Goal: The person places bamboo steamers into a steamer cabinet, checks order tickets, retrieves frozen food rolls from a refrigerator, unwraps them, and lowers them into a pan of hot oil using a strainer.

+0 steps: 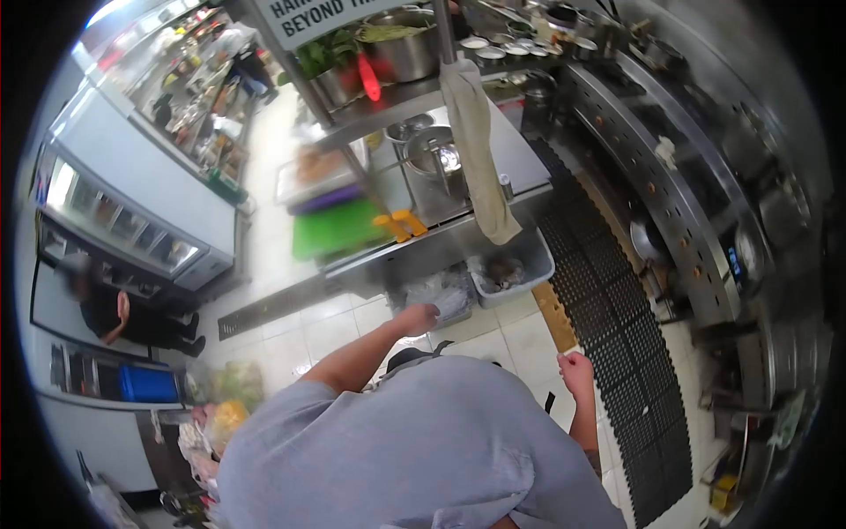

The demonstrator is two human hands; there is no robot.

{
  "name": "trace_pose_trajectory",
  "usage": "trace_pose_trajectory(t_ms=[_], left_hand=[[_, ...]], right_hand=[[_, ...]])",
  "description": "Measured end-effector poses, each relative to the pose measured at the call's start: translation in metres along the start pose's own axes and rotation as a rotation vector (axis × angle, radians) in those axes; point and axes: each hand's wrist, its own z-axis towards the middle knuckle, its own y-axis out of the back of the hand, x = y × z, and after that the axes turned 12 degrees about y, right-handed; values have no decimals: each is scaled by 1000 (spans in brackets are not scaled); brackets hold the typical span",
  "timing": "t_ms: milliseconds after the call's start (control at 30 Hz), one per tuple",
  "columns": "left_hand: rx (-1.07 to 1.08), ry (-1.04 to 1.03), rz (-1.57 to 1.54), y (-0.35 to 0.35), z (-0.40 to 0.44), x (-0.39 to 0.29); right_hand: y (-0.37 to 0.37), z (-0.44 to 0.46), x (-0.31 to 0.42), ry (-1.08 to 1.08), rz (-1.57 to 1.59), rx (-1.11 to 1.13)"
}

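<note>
My left hand [416, 319] reaches forward, fingers curled, at the near edge of a low bin holding crumpled clear plastic [436, 289]. Whether its fingers grip any of that plastic, I cannot make out. Out to the side, my right hand [577, 374] is loosely closed above the floor beside the black mat, and no object shows in it. Right of the plastic stands a grey bin [541, 272] with scraps inside. Both bins sit under the front edge of a steel counter [414, 189].
On the counter are a green cutting board [339, 231], orange-handled tools [402, 225], metal pans [432, 152] and a hanging towel [476, 145]. A black rubber mat [617, 353] runs beside the stove [656, 176]. Another person [132, 317] stands at far left near a fridge [150, 167].
</note>
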Motion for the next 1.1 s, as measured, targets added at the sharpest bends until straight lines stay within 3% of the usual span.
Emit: trace_pose_trajectory(t_ms=[200,367,567,667,800,867,1033,1100], left_hand=[[-9,60,204,29,-34,1],[-116,363,228,33,-91,36],[-177,451,134,41,-134,90],[-228,429,16,32,-148,141],[-102,413,-127,33,-173,205],[-64,514,-312,29,-188,242],[-34,496,-350,50,-218,322],[19,470,-329,73,-226,350]], right_hand=[[-11,26,-9,-65,80,-21],[-37,62,18,175,5,163],[-63,91,117,396,-131,205],[-103,96,153,382,-190,286],[-193,92,190,547,-147,489],[-245,73,230,531,-150,544],[-375,46,327,672,-249,1013],[-427,43,364,726,-297,1085]])
